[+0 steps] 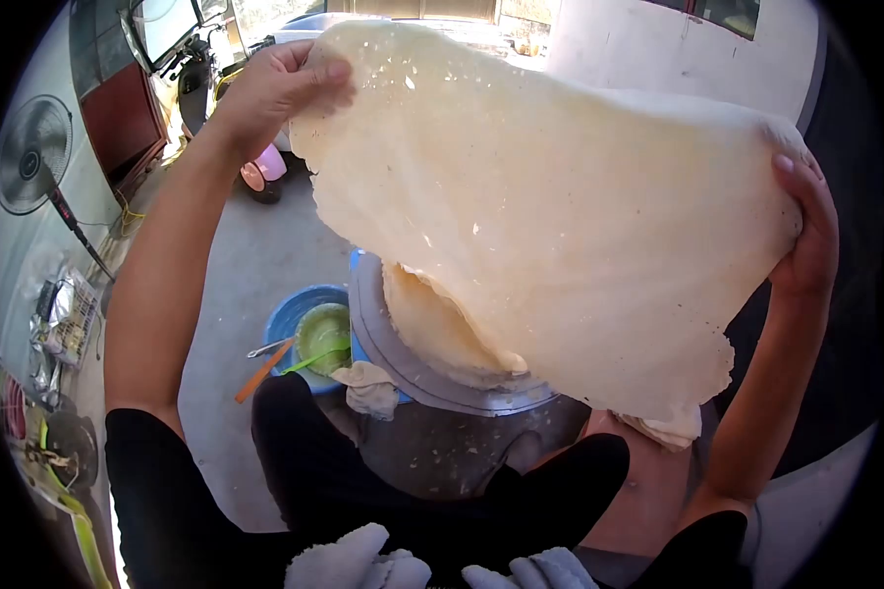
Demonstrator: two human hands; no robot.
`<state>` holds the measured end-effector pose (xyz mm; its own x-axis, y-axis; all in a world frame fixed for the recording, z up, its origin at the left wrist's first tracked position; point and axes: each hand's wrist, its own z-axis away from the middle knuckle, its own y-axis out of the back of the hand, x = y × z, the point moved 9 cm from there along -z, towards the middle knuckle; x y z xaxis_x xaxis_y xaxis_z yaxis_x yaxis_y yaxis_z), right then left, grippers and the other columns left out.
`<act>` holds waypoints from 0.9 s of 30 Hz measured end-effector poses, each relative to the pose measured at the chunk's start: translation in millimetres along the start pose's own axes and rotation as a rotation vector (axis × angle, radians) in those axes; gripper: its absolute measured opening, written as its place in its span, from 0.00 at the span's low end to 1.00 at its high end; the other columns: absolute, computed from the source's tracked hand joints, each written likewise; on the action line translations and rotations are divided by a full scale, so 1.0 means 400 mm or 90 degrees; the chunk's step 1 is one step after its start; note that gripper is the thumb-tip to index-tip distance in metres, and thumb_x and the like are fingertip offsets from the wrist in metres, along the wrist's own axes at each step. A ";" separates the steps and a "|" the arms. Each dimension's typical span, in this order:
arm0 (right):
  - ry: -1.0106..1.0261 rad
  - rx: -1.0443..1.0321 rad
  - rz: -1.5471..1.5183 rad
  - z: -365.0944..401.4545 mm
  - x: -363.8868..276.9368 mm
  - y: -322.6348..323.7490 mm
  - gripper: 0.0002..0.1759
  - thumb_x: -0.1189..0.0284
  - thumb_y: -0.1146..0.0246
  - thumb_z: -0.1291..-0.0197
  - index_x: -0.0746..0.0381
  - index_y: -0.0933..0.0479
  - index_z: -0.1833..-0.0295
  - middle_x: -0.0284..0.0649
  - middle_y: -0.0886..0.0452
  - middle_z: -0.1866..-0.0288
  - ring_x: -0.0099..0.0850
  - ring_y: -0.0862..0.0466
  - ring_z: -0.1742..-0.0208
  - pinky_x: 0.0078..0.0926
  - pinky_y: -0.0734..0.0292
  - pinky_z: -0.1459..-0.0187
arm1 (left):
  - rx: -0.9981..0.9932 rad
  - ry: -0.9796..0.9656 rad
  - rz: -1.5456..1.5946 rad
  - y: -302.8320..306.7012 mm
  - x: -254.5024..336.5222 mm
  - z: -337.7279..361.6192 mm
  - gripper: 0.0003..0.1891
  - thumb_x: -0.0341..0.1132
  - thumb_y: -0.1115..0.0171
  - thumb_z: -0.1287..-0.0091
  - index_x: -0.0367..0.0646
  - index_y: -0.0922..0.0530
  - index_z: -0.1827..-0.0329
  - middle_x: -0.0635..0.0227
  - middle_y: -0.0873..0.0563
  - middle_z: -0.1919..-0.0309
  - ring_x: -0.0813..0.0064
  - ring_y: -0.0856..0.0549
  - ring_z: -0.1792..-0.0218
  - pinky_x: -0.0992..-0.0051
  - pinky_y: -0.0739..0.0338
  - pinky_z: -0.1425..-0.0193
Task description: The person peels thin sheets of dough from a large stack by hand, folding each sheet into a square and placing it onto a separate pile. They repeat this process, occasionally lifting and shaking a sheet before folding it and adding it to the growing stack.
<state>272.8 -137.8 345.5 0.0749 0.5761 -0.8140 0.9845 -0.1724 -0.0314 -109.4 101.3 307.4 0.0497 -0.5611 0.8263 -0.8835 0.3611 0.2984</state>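
A large, thin, pale flatbread (560, 226) with ragged edges hangs stretched between my two hands. My left hand (300, 88) pinches its upper left corner, and the fingertips show faintly through the sheet. At the right edge, my right hand (805, 221) is closed on it, thumb in front, with the other fingers mostly behind. Below the sheet, a round grey griddle (368, 309) is partly covered, and a curled flatbread piece (442, 329) lies on it. Under the sheet's lower right corner, folded pale layers (673, 432) show in part.
Left of the griddle is a blue basin (283, 319) with a green bowl (314, 329), an orange-handled tool (260, 378) and a green spatula (314, 361). A whitish cloth (368, 388) hangs at the griddle's edge. A standing fan (34, 157) is at far left.
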 end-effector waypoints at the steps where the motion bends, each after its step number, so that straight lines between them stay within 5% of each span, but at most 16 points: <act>1: 0.003 0.028 0.003 -0.033 0.004 0.049 0.20 0.70 0.37 0.38 0.70 0.21 0.44 0.45 0.13 0.53 0.33 0.12 0.54 0.27 0.16 0.50 | 0.008 -0.018 -0.033 0.002 0.020 -0.014 0.20 0.45 0.27 0.34 0.39 0.17 0.48 0.70 0.11 0.61 0.80 0.13 0.61 0.76 0.19 0.52; 2: 0.006 0.056 0.006 -0.057 0.006 0.084 0.19 0.69 0.37 0.36 0.70 0.21 0.43 0.45 0.14 0.53 0.32 0.12 0.53 0.27 0.16 0.50 | 0.014 -0.022 -0.052 -0.007 0.035 -0.026 0.15 0.43 0.33 0.29 0.42 0.17 0.48 0.74 0.14 0.62 0.84 0.16 0.61 0.79 0.23 0.54; 12: -0.062 0.135 0.113 -0.231 0.153 0.206 0.14 0.72 0.35 0.35 0.69 0.19 0.47 0.37 0.15 0.61 0.24 0.16 0.65 0.21 0.19 0.60 | -0.028 -0.062 -0.164 -0.035 0.043 -0.213 0.20 0.44 0.31 0.32 0.40 0.19 0.44 0.72 0.13 0.61 0.82 0.16 0.59 0.78 0.22 0.50; 15: -0.083 0.182 0.200 -0.256 0.239 0.227 0.11 0.69 0.32 0.34 0.64 0.18 0.52 0.28 0.19 0.70 0.17 0.25 0.74 0.17 0.32 0.70 | -0.026 -0.048 -0.150 -0.052 -0.002 -0.243 0.22 0.44 0.30 0.33 0.39 0.19 0.42 0.70 0.13 0.59 0.82 0.15 0.58 0.77 0.21 0.49; 18: -0.089 0.137 0.219 -0.289 0.276 0.235 0.10 0.68 0.32 0.34 0.64 0.16 0.53 0.29 0.17 0.68 0.19 0.21 0.71 0.20 0.24 0.65 | -0.004 -0.038 -0.165 -0.056 -0.025 -0.263 0.21 0.43 0.30 0.33 0.40 0.19 0.42 0.70 0.13 0.58 0.81 0.15 0.58 0.77 0.22 0.49; 27: -0.033 0.147 0.274 -0.257 0.250 0.224 0.12 0.64 0.32 0.35 0.62 0.14 0.57 0.29 0.18 0.71 0.20 0.22 0.71 0.21 0.25 0.63 | 0.068 -0.074 -0.133 -0.023 -0.038 -0.229 0.20 0.41 0.30 0.33 0.40 0.17 0.43 0.71 0.12 0.57 0.82 0.16 0.58 0.78 0.22 0.50</act>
<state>384.9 -13.5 321.1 0.4542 0.3740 -0.8086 0.8041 -0.5628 0.1914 -59.5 174.7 336.1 0.1884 -0.6991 0.6898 -0.9040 0.1510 0.3999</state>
